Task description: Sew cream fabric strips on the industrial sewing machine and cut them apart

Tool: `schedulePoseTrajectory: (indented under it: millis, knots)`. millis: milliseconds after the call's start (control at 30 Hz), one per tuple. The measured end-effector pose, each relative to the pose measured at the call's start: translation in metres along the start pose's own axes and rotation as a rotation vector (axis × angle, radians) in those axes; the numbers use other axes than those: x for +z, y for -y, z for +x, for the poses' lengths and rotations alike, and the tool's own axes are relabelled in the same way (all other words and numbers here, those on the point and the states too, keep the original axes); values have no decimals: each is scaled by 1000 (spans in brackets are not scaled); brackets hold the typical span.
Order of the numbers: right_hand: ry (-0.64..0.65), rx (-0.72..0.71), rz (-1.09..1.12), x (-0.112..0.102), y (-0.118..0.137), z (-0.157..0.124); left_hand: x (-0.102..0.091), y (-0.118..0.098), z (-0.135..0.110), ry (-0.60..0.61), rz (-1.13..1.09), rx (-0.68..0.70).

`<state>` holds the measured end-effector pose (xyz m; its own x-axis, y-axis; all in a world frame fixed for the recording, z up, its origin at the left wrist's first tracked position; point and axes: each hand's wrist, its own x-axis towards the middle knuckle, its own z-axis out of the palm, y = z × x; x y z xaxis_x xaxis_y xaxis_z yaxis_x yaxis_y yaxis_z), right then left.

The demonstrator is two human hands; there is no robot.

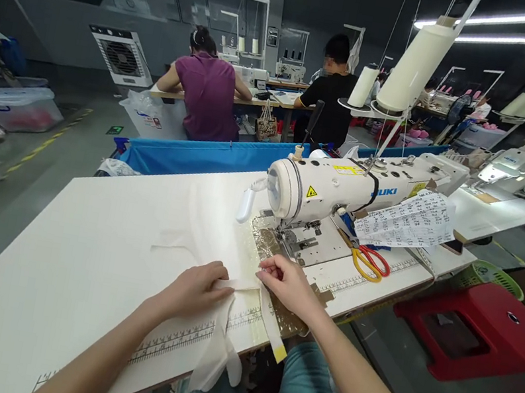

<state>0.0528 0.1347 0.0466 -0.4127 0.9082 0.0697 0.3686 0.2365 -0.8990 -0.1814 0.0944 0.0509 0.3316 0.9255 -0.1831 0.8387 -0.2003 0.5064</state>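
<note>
Cream, limp and slightly see-through, a cloth strip (pixel 243 285) stretches between two bare hands over the front edge of a smooth white table (pixel 94 242). The left hand (pixel 200 285), palm down, pinches it between thumb and curled fingers; the right hand (pixel 284 282) has thumb and forefinger pressed together at its other end. Soft folds droop past the table edge over teal trousers (pixel 308 372), while a flatter length slants down from the right hand to a yellow tip (pixel 280 354). Whether these are one piece or several, I cannot tell.

Beneath the right wrist lies glossy, wrinkled brown tape (pixel 289 320). Black ruler marks (pixel 178 341) line the table edge. Beyond the hands stands a rounded, hard-shelled white sewing machine (pixel 324 190), its metal foot (pixel 290 236) just past the right fingertips. Scissors (pixel 367 266) with looped yellow and red handles lie beside it, near a creased handwritten paper (pixel 406 222).
</note>
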Motion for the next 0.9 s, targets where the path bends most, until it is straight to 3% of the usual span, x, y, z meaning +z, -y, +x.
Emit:
schedulePoseTrajectory:
  millis: [133, 333, 633, 767, 900]
  knots:
    - [-9, 4, 30, 16, 1, 17, -3, 7, 0, 25, -170, 39]
    - [25, -197, -218, 33, -1, 38, 8, 9, 0, 11, -195, 32]
    - [129, -247, -244, 21, -5, 32, 6, 12, 2, -13, -363, 84]
    - [211, -348, -391, 18, -5, 26, -1, 11, 2, -2, -459, 119]
    - [195, -468, -567, 10, -2, 18, -4, 11, 0, 13, -526, 143]
